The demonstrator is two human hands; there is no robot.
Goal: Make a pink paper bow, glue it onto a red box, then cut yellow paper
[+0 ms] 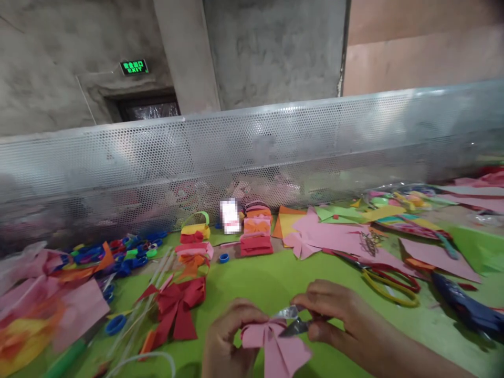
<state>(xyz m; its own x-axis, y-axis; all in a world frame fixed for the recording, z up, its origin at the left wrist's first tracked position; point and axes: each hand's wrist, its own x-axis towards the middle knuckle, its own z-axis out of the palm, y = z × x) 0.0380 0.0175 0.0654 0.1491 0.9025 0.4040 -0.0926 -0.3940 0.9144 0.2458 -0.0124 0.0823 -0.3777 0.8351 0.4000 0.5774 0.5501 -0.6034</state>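
Observation:
My left hand is closed on a pink paper bow with folded loops and hanging tails, low in the middle of the view. Above the green surface, my right hand pinches a shiny tool with two pointed blades, like small scissors; its handles are hidden by the fingers. The blades are spread and point left, at the bow's centre. Whether they touch the paper, I cannot tell. Left of my hands lies a red paper bow.
Red-and-yellow-handled scissors and a dark blue glue gun lie at right. Pink paper sheets, small folded paper bags and a blue ring sit farther back. Clear sticks lie left; a perforated metal panel bounds the back.

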